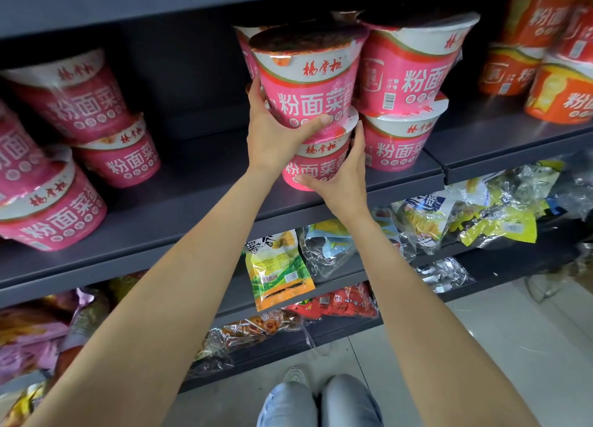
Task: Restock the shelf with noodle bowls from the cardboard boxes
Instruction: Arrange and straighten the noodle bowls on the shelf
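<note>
Two pink noodle bowls are stacked at the front of the dark grey shelf (199,202). My left hand (272,134) grips the upper bowl (308,83) at its lower left, thumb across its front. My right hand (343,173) grips the lower bowl (316,166) from the right, thumb under its base. Right beside them stands another stack of two pink bowls (404,105). More pink bowls (73,144) lie piled on the shelf's left end. No cardboard box is in view.
Orange noodle bowls (545,57) fill the neighbouring shelf on the right. Lower shelves hold snack bags (279,269) and clear packets (465,214). Between the left pile and my hands the shelf is bare. My knees (317,401) and a shoe show above the tiled floor.
</note>
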`<action>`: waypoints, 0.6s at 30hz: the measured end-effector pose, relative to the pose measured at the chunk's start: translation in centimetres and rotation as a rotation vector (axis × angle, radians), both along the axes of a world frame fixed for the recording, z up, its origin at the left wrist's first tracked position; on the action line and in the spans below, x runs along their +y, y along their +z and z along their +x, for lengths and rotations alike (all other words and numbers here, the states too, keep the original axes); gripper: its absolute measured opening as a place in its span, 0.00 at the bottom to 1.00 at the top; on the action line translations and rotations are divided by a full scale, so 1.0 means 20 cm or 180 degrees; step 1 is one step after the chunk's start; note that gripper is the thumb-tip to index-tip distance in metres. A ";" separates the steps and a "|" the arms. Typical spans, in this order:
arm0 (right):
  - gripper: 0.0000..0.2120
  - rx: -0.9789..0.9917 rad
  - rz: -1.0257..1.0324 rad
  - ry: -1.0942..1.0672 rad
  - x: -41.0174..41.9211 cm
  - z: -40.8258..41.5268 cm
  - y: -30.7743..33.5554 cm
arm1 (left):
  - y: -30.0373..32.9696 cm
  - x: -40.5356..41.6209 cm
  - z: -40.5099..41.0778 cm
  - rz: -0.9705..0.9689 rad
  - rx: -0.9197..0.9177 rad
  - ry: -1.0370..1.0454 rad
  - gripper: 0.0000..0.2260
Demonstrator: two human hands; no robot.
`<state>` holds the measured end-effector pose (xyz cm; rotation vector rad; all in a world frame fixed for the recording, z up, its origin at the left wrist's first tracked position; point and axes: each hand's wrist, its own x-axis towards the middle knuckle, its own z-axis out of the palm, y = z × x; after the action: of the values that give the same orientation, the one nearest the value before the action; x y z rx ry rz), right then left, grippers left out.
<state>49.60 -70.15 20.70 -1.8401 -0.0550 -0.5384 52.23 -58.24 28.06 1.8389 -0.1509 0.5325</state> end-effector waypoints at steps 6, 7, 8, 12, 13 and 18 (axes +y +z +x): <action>0.60 0.0073 0.0069 -0.0012 0.04 -0.02 0.02 | 0.00 -0.03 -0.05 -0.0038 -0.0030 0.0231 0.53; 0.59 0.0083 0.0058 -0.0008 0.04 -0.02 0.03 | 0.00 -0.03 -0.05 -0.0038 -0.0008 0.0232 0.53; 0.58 0.0099 0.0018 -0.0018 0.03 -0.03 0.04 | 0.01 -0.04 -0.05 -0.0031 0.0025 0.0224 0.54; 0.43 -0.0102 -0.0439 -0.0260 0.00 -0.10 0.07 | 0.04 -0.04 -0.10 0.0055 0.0176 0.0198 0.58; 0.37 -0.0188 -0.0538 -0.0381 -0.01 -0.15 0.08 | 0.05 -0.04 -0.12 0.0143 0.0228 0.0216 0.58; 0.18 -0.1043 -0.1062 -0.0392 0.07 -0.38 0.13 | 0.08 0.19 -0.39 0.0559 0.0458 0.0051 0.37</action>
<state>41.92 -68.69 23.21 -2.0687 -0.2670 -0.9610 44.48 -54.40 29.69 2.0440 -0.0882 0.4064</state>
